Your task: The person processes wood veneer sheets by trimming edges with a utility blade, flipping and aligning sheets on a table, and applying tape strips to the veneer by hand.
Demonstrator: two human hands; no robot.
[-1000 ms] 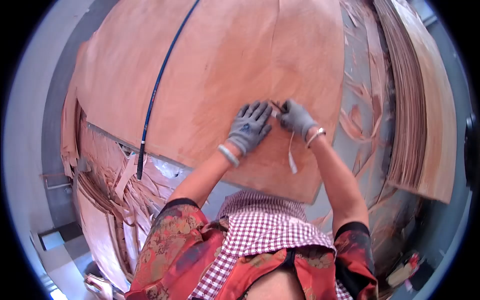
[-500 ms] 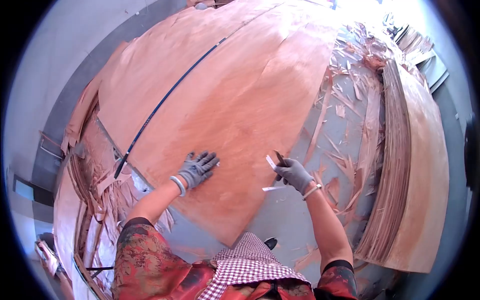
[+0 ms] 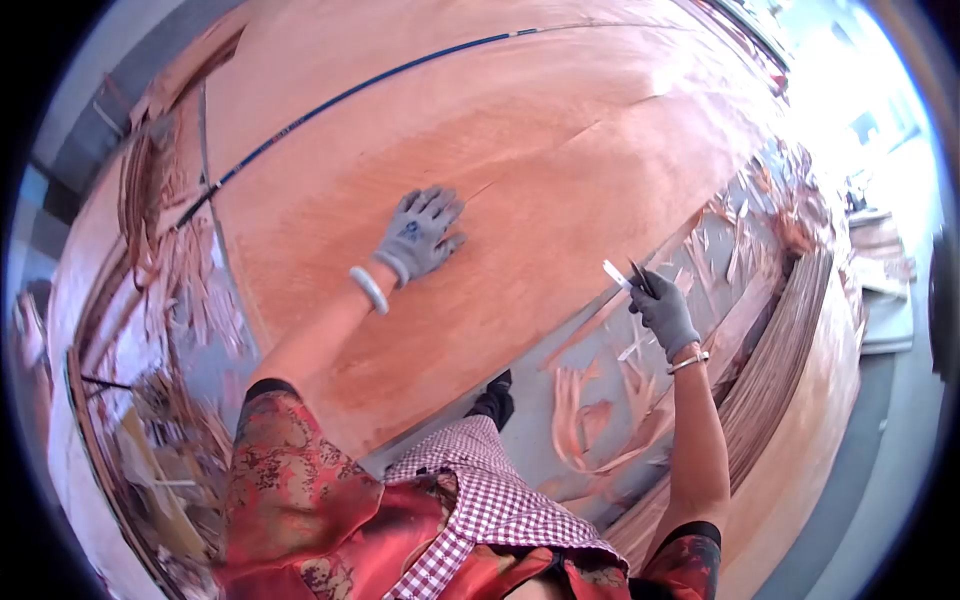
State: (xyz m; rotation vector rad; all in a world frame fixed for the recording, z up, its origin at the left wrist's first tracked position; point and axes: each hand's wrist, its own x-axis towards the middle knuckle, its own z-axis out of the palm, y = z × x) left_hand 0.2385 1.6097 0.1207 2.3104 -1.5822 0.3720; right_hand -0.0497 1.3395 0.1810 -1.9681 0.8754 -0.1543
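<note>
A broad reddish-brown wood veneer sheet (image 3: 520, 270) fills the middle of the head view, with a darker damp-looking patch and a thin crack line. My left hand (image 3: 420, 238), in a grey glove, lies on it with its fingers stretched out, near the crack's end. To the right, beyond the sheet's edge, my gloved right hand (image 3: 667, 312) is closed. From its fingers stick out a dark, pointed, knife-like tool (image 3: 640, 277) and a white strip (image 3: 616, 274), perhaps tape. The fingers partly cover both.
A long dark blue rod (image 3: 350, 93) lies across the sheet's far side. Torn veneer strips (image 3: 590, 410) litter the grey floor at the right, beside a stack of veneer sheets (image 3: 775, 370). More scraps (image 3: 205, 285) lie at the left. A dark shoe (image 3: 495, 397) stands by the sheet's near edge.
The view has turned and moved along the sheet. My left hand has moved further over the sheet, still flat. My right hand, still holding the tool and strip, is farther right, off the sheet.
</note>
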